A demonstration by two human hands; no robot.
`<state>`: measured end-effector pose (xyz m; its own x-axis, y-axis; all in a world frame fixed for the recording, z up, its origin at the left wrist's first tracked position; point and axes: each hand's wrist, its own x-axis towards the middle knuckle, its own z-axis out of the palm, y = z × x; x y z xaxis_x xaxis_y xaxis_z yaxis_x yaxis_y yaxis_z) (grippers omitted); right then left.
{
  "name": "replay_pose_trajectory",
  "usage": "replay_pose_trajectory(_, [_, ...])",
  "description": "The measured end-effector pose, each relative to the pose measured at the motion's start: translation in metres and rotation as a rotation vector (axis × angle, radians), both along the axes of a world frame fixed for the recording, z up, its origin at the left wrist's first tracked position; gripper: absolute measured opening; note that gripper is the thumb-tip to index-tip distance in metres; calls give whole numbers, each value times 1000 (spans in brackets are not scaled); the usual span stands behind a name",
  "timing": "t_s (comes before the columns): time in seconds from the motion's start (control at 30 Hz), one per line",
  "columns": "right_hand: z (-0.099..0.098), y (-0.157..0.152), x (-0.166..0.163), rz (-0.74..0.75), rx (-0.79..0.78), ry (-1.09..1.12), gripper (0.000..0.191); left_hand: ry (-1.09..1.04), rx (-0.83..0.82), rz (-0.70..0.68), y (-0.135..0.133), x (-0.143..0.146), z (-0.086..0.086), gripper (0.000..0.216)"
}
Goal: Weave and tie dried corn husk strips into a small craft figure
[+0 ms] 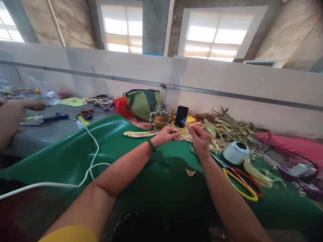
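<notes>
Above the green mat [156,178], my left hand [167,135] and my right hand [200,137] are raised close together. A thin pale strip of dried husk [186,129] runs between them. The fingers of my left hand are pinched on its one end, where a small curled bit shows. My right hand pinches the strip farther along, and its tip sticks out past the fingers. Behind my left wrist lies a bundle of pale husk strips [140,133]. A small loose husk scrap [190,172] rests on the mat below my hands.
Scissors with red and yellow handles [241,185] and a white thread spool [236,153] lie right. Behind stand a glass mug [162,117], a phone [181,116] and a green bag [143,102]. Dried husks [227,126] are heaped back right. A white cable [93,154] crosses left, near another person's arm [12,117].
</notes>
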<state>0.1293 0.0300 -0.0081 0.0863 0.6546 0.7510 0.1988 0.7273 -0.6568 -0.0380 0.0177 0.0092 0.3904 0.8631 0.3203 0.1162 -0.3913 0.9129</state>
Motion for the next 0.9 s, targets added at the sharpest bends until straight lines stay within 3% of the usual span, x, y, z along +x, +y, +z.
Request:
replay_pose_trajectory(0.2, [5,-12,-2,170,-78,-143,20,24,-40,-14,-1,-1,0,32])
replay_pose_trajectory(0.37, [7,-12,-1,174,-41,-308,20,31,-72,58,0,-2,1,17])
replay_pose_trajectory(0.63, [6,-8,0,200,-81,-341,18,101,51,151,6,0,-7,14])
replay_pose_trajectory(0.8, [12,-13,6,323,-204,-364,21,212,149,213,6,1,-9,12])
replay_pose_trajectory(0.9, [12,-14,6,321,-258,-371,23,285,189,250,4,0,-8,13])
